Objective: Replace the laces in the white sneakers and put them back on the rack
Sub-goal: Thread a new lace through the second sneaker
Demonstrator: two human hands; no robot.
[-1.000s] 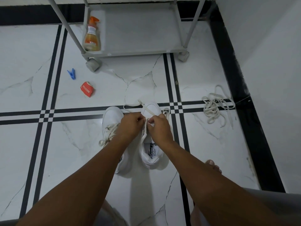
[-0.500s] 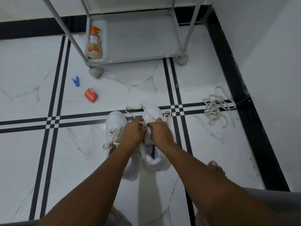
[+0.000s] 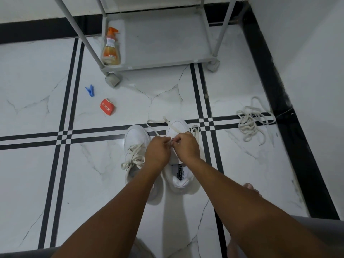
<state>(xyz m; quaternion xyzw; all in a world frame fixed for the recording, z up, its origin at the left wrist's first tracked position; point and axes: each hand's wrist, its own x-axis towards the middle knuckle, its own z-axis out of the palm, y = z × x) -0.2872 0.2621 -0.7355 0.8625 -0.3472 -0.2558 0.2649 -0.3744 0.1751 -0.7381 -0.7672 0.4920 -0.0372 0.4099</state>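
Two white sneakers stand side by side on the tiled floor. The left sneaker is laced with a cream lace tied over its tongue. Over the eyelets of the right sneaker, my left hand and my right hand meet, each pinching the cream lace. Its loose ends trail past the toe. My hands hide the eyelets. A loose heap of cream laces lies on the floor to the right.
A grey metal rack on wheels stands at the back, with an orange spray bottle on its bottom shelf. A blue clothes peg and a red sachet lie on the floor at left. A white wall runs along the right.
Both hands have slid forward along the right sneaker toward its toe, still on the lace. The camera has tilted, so the rack sits lower in view.
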